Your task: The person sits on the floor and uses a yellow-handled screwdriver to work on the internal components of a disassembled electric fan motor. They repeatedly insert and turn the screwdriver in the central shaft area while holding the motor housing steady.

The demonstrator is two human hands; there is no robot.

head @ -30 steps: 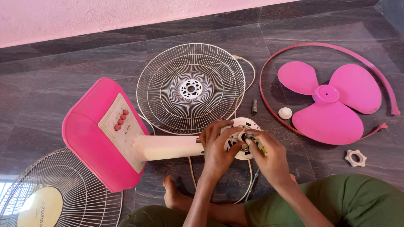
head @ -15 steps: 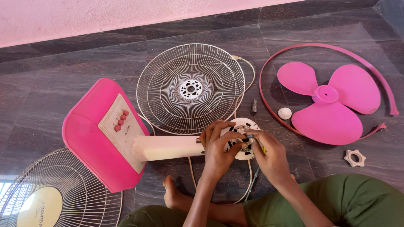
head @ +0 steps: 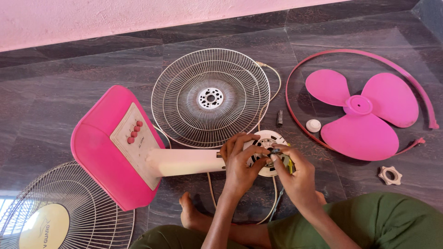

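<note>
— Position of the work?
— I see the pink fan base [head: 104, 147] lying on the floor, its white motor housing [head: 266, 152] at the stem's end.
— Hands?
— My left hand [head: 240, 166] grips the housing; my right hand [head: 295, 175] pinches a screwdriver [head: 290, 162] against it.

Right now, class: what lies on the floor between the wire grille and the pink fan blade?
Head view: a small dark cylindrical part and a white round cap, inside the pink ring.
</note>
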